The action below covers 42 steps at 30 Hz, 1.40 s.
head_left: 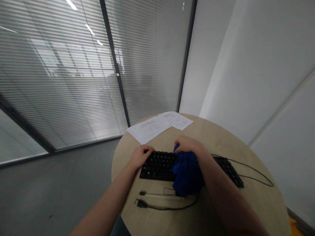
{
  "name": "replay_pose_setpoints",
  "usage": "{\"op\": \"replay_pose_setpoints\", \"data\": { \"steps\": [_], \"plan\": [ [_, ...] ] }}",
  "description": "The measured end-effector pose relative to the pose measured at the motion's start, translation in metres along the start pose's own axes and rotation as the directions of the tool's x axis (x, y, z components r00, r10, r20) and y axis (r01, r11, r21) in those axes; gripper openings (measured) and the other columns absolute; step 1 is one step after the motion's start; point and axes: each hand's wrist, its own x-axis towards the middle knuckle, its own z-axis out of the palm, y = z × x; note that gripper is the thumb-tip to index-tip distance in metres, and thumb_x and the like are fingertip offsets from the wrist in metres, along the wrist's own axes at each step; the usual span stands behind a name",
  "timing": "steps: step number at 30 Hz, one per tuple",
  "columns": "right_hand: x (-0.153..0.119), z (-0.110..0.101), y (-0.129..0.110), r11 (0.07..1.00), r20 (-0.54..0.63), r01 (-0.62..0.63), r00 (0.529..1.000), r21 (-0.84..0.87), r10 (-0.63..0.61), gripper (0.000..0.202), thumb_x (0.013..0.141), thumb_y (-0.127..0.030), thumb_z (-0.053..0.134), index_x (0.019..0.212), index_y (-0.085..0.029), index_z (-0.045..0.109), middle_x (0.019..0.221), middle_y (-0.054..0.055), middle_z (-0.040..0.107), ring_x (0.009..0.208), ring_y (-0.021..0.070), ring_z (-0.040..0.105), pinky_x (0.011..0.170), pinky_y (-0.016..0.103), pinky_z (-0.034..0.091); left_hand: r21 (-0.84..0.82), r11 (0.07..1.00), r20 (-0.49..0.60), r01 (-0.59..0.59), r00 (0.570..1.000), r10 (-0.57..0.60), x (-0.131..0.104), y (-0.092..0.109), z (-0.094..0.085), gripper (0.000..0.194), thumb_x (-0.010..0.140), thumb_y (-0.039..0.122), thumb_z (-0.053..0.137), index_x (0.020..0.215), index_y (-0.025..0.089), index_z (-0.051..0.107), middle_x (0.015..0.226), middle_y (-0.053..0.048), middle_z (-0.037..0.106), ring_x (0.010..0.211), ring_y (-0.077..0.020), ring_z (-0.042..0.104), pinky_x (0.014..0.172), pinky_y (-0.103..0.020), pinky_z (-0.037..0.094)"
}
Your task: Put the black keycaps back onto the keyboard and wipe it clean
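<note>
A black keyboard (157, 165) lies on the round wooden table (211, 131). My left hand (140, 156) rests at its upper left corner, with the fingertips at the edge; whether they grip it is hard to see. My right hand (185, 145) is closed on a blue cloth (187, 173), which hangs over the middle of the keyboard and hides part of the keys. Nearer to me lie a thin light-coloured brush (161, 196) with a dark tip and a black USB plug (140, 203) on its cable.
Two printed sheets, a left one (147, 129) and a right one (176, 120), lie at the table's far edge. A thin black cable (256, 170) loops at the right. Beyond stand a glass partition with blinds (147, 65) and a white wall (265, 65).
</note>
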Motion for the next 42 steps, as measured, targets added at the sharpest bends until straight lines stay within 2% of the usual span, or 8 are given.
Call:
{"op": "replay_pose_setpoints", "data": {
  "steps": [5, 15, 18, 21, 25, 29, 34, 42],
  "plan": [
    [0.010, 0.014, -0.009, 0.998, -0.008, -0.055, 0.998, -0.037, 0.055, 0.026, 0.075, -0.025, 0.078, 0.100, -0.021, 0.082, 0.104, 0.010, 0.080, 0.096, 0.0255, 0.072, 0.073, 0.028, 0.050, 0.004, 1.000, -0.004, 0.000, 1.000, 0.000, 0.000, 0.000, 0.000, 0.027, 0.086, 0.039, 0.056, 0.085, 0.023, 0.078, 0.094, -0.004, 0.080, 0.093, -0.0254, 0.072, 0.088, -0.036, 0.053],
    [0.011, 0.014, -0.009, 0.993, -0.047, -0.107, 0.993, -0.057, 0.104, 0.027, 0.078, -0.025, 0.076, 0.104, -0.021, 0.082, 0.111, 0.012, 0.078, 0.100, 0.0270, 0.071, 0.079, 0.030, 0.052, 0.007, 1.000, 0.006, -0.012, 1.000, 0.012, -0.001, 0.003, -0.002, 0.028, 0.086, 0.038, 0.055, 0.085, 0.024, 0.079, 0.094, -0.003, 0.081, 0.095, -0.0242, 0.072, 0.090, -0.034, 0.054],
    [0.004, 0.006, 0.004, 0.992, -0.037, -0.117, 0.993, -0.050, 0.115, 0.026, 0.077, -0.024, 0.076, 0.102, -0.020, 0.082, 0.109, 0.011, 0.079, 0.098, 0.0262, 0.071, 0.077, 0.029, 0.051, 0.009, 1.000, 0.005, -0.009, 1.000, 0.009, 0.000, 0.002, -0.001, 0.029, 0.086, 0.039, 0.054, 0.086, 0.023, 0.079, 0.096, -0.004, 0.081, 0.095, -0.0248, 0.072, 0.088, -0.035, 0.054],
    [-0.012, -0.010, 0.026, 0.994, 0.032, -0.109, 0.993, -0.021, 0.110, 0.024, 0.075, -0.027, 0.078, 0.098, -0.020, 0.083, 0.094, 0.006, 0.081, 0.086, 0.0227, 0.073, 0.068, 0.026, 0.049, 0.006, 1.000, 0.003, -0.008, 1.000, 0.008, 0.001, 0.000, 0.000, 0.029, 0.086, 0.040, 0.054, 0.085, 0.023, 0.079, 0.096, -0.004, 0.081, 0.094, -0.0251, 0.072, 0.089, -0.036, 0.053],
    [-0.024, -0.018, 0.042, 0.996, 0.098, -0.081, 0.992, 0.040, 0.077, 0.026, 0.074, -0.029, 0.077, 0.097, -0.021, 0.083, 0.091, 0.003, 0.081, 0.083, 0.0218, 0.073, 0.065, 0.024, 0.048, 0.000, 1.000, -0.002, -0.011, 1.000, 0.011, 0.001, -0.001, 0.001, 0.029, 0.086, 0.041, 0.055, 0.085, 0.024, 0.078, 0.097, -0.003, 0.081, 0.096, -0.0246, 0.072, 0.093, -0.036, 0.052],
    [-0.012, -0.006, 0.028, 0.998, 0.082, 0.001, 0.997, 0.055, -0.005, 0.024, 0.077, -0.027, 0.076, 0.099, -0.022, 0.082, 0.094, 0.002, 0.081, 0.086, 0.0196, 0.073, 0.067, 0.023, 0.048, 0.010, 1.000, -0.003, -0.006, 1.000, 0.006, 0.001, -0.001, 0.000, 0.029, 0.085, 0.041, 0.055, 0.083, 0.024, 0.078, 0.096, -0.003, 0.080, 0.095, -0.0252, 0.072, 0.091, -0.036, 0.053],
    [0.003, 0.007, 0.007, 1.000, 0.057, -0.023, 0.998, -0.014, 0.024, 0.024, 0.076, -0.027, 0.078, 0.099, -0.020, 0.082, 0.099, 0.006, 0.081, 0.090, 0.0224, 0.072, 0.070, 0.025, 0.049, 0.008, 1.000, 0.000, -0.015, 1.000, 0.015, 0.001, -0.001, -0.001, 0.029, 0.085, 0.041, 0.054, 0.084, 0.024, 0.078, 0.096, -0.003, 0.081, 0.095, -0.0249, 0.072, 0.090, -0.035, 0.053],
    [0.003, 0.006, 0.009, 0.995, -0.012, -0.084, 0.996, -0.055, 0.083, 0.030, 0.075, -0.027, 0.079, 0.104, -0.019, 0.082, 0.109, 0.010, 0.079, 0.100, 0.0262, 0.071, 0.077, 0.027, 0.050, 0.004, 1.000, 0.004, 0.007, 1.000, -0.007, 0.002, -0.002, 0.000, 0.033, 0.084, 0.046, 0.054, 0.087, 0.024, 0.079, 0.096, -0.004, 0.081, 0.095, -0.0264, 0.072, 0.090, -0.037, 0.053]
  ]
}}
